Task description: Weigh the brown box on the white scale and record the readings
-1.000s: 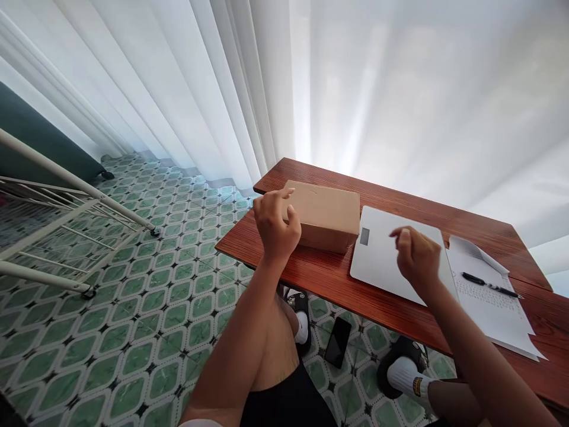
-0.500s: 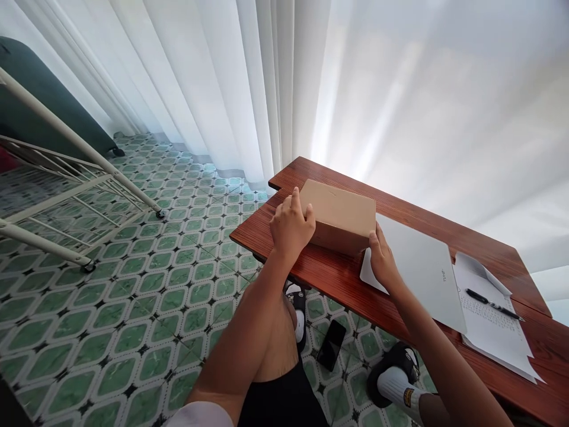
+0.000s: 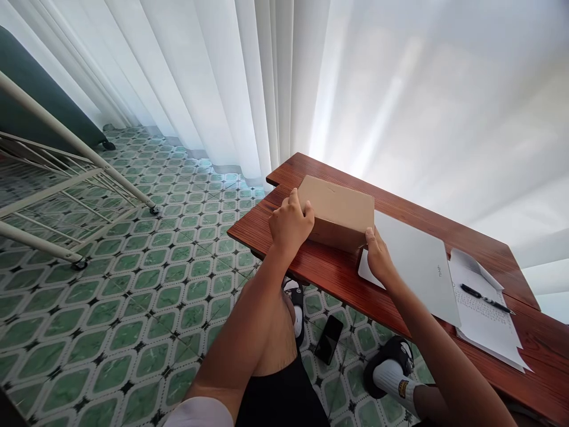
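Plain brown cardboard box (image 3: pixel 340 210) sits on my reddish wooden surface (image 3: pixel 320 270), left hand (image 3: pixel 290 225) and right hand (image 3: pixel 377 258) clasping its ends, its right end partly hiding the flat white scale (image 3: pixel 415 261).

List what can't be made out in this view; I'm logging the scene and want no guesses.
Head view only:
- Contents of the closed brown cardboard box, gripped by the left hand and right hand.
- Near left corner of the flat white scale: hidden by the right hand.
- Writing on the white paper sheets under the black pen: too small.
- Right end of the red-brown wooden table: cut off by the frame edge.
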Available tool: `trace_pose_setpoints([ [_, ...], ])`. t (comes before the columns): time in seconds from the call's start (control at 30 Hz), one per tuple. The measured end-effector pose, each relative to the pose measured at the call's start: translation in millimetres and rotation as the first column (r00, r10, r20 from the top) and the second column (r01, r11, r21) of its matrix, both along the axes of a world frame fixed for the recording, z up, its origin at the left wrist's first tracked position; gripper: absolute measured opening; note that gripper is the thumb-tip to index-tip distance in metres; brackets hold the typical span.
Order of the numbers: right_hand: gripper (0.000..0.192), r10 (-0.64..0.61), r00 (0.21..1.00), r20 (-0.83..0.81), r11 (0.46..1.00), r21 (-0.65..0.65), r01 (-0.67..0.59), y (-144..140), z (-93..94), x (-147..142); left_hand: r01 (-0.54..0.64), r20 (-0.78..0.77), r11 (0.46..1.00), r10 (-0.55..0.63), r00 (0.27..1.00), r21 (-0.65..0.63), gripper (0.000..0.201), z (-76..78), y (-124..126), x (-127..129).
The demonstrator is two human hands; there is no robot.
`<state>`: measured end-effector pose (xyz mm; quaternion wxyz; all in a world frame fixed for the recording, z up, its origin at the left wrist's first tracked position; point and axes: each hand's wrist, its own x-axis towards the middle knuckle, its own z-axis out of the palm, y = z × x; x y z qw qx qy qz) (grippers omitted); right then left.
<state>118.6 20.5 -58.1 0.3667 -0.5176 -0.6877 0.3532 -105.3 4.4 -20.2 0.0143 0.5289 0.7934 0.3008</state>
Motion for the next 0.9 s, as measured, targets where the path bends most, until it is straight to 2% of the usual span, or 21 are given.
trace_pose_setpoints([
  [0.23,0.063,0.034,0.996,-0.086,0.999,-0.011,-0.035,2.2,1.5,4.9,-0.003,0.018,0.996,0.001,1.000,0.084,0.056,-0.4,-0.2,4.0],
  [0.37,0.061,0.001,0.996,-0.094,0.997,0.075,0.006,-1.5,6.6,10.9,0.028,0.030,0.978,-0.035,0.999,0.209,0.054,-2.0,-1.6,11.0],
  [0.5,0.062,-0.050,0.997,-0.050,0.983,0.175,0.058,-8.1,17.0,21.0,0.075,0.033,0.935,-0.092,0.995,0.347,0.050,-4.5,-1.5,18.3],
  [0.7,0.085,-0.119,0.993,0.003,0.967,0.225,0.116,-18.3,27.8,45.4,0.140,0.017,0.864,-0.170,0.985,0.484,0.044,-4.3,-1.3,32.0],
  [0.9,0.109,-0.222,0.975,-0.010,0.940,0.263,0.217,-30.2,27.2,82.1,0.286,0.009,0.773,-0.353,0.936,0.566,0.043,-6.1,-4.0,58.3],
])
